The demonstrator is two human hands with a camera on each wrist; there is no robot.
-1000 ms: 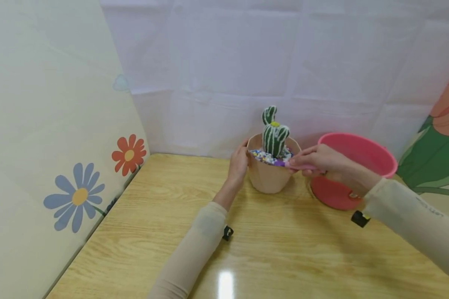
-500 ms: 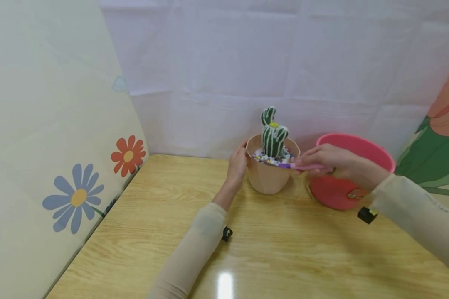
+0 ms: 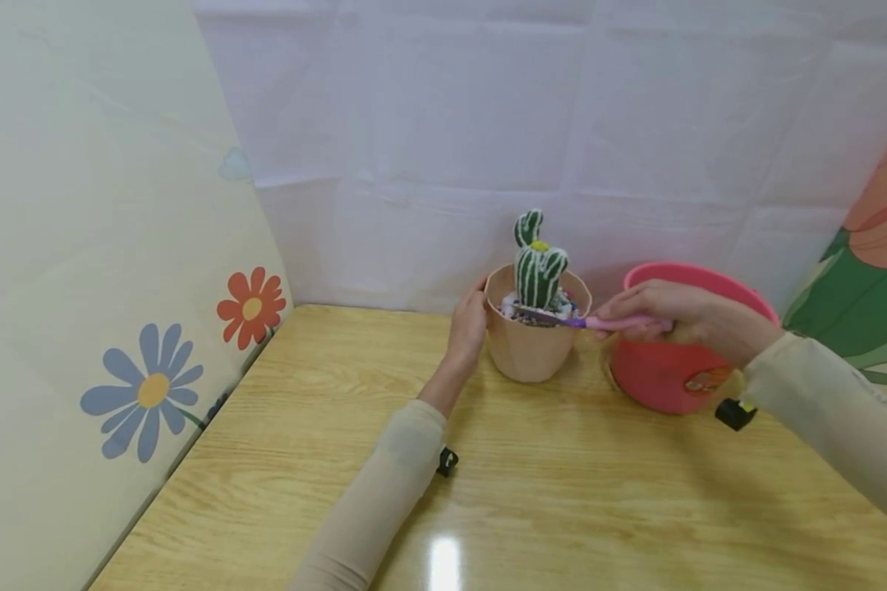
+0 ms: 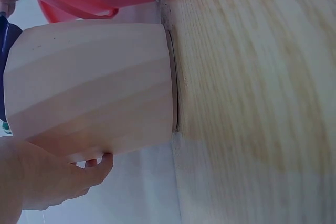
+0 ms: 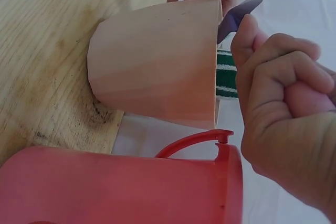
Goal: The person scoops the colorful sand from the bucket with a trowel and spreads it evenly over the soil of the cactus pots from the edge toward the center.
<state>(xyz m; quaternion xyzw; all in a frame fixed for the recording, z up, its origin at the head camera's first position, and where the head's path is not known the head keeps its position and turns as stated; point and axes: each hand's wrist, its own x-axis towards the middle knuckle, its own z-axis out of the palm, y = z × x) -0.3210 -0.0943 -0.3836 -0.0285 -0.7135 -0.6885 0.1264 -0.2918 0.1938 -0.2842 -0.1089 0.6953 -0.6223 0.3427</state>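
Observation:
A beige flowerpot (image 3: 530, 353) stands upright on the table, with a knitted green-and-white cactus (image 3: 538, 277) in it amid small coloured beads or pebbles (image 3: 563, 307). My left hand (image 3: 467, 330) holds the pot's left side; its bent fingertips (image 4: 106, 162) meet the wall in the left wrist view. My right hand (image 3: 665, 310) grips the pink handle of a small trowel (image 3: 624, 323). The trowel's purple blade (image 5: 237, 16) reaches over the near rim, above the pebbles in front of the cactus. Part of the handle is hidden in my fist.
A pink-red bucket (image 3: 658, 382) stands close right of the pot, beneath my right forearm. Its carrying handle (image 5: 194, 141) juts towards the pot. A white cloth (image 3: 429, 164) hangs behind the wooden table (image 3: 325, 394), and a flower-printed panel (image 3: 155, 390) borders the left.
My right hand has shifted slightly right and up, drawing the trowel with it; more of its blade now shows above the rim. The left hand and pot stay nearly in place.

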